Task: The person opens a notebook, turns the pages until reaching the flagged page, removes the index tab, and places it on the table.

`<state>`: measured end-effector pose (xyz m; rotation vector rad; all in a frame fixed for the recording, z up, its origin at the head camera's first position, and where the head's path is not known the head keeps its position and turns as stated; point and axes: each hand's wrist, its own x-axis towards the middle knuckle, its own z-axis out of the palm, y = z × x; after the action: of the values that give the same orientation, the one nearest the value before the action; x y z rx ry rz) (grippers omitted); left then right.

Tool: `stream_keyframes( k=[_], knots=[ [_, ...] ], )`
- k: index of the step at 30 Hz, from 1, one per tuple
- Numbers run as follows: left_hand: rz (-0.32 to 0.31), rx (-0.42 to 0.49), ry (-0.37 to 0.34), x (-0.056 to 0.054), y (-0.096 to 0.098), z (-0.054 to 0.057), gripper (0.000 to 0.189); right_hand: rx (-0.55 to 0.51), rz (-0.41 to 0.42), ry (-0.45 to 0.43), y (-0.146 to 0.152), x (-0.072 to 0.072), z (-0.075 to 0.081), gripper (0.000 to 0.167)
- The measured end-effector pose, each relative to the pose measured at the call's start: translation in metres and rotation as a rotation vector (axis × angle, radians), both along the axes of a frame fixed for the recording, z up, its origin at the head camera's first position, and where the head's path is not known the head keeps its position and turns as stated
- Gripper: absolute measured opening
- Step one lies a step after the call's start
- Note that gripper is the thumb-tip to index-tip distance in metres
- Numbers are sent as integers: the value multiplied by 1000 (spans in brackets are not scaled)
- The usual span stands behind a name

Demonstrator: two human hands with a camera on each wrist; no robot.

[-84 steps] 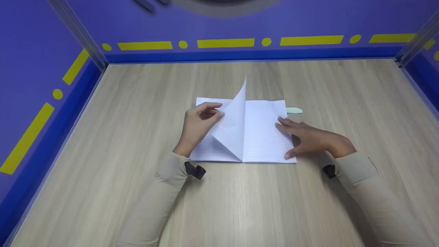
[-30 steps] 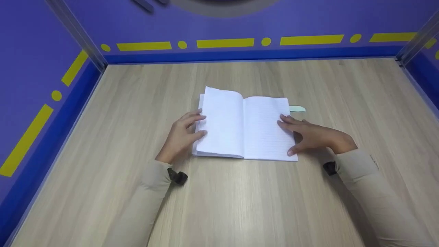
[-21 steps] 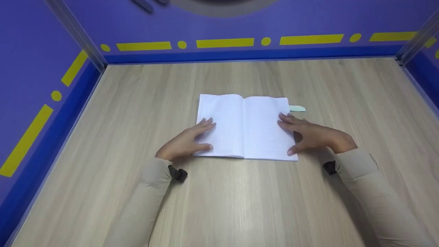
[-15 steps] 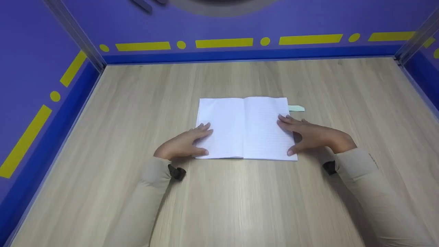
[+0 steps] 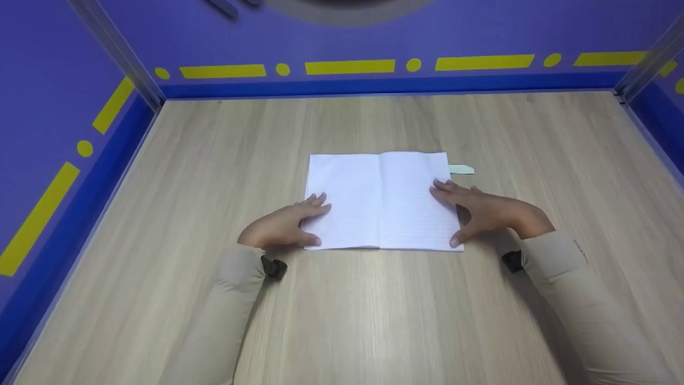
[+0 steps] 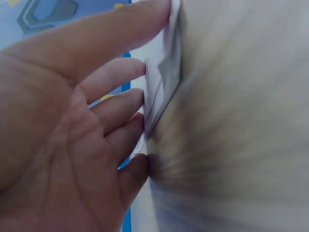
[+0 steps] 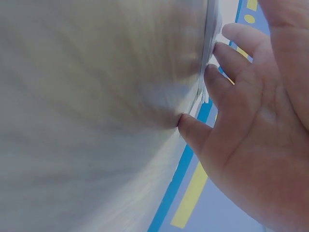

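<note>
An open notebook (image 5: 355,187) with white lined pages lies flat in the middle of the table. A pale green tab (image 5: 461,169) sticks out past its upper right edge. My left hand (image 5: 286,222) rests on the lower left page edge, fingers spread and thumb near the bottom corner. On the opposite side, my right hand (image 5: 486,211) rests on the right page edge with its fingers extended. In the left wrist view the fingers (image 6: 118,106) touch the notebook's edge (image 6: 164,72). The right wrist view shows one of the fingers (image 7: 195,133) touching the table.
The wood-grain table (image 5: 347,315) is bounded by a purple-blue back wall (image 5: 347,43) with yellow dashes and dots. A similar side wall (image 5: 43,133) stands at the left. Each wrist carries a small black camera, such as the left one (image 5: 275,267).
A page was lifted and turned over to the left. My left hand then came down onto the left page, which now lies flat. My right hand has stayed on the right page.
</note>
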<state>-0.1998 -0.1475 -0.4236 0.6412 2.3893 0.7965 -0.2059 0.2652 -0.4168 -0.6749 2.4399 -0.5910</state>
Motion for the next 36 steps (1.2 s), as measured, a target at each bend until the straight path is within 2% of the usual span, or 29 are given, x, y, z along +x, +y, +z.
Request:
stream_keyframes(
  k=[11,19,28,36],
  knots=[
    [-23,16,14,-1,-1,0,77,13,-23,-16,-4,1,3,117],
    [-38,9,24,0,-2,2,78,14,14,-21,0,0,2,119],
    [-73,-46,20,0,-2,0,87,-9,29,-23,0,1,-1,125],
    [-69,-44,22,0,-3,0,86,-5,33,-22,-1,0,0,126]
  ],
)
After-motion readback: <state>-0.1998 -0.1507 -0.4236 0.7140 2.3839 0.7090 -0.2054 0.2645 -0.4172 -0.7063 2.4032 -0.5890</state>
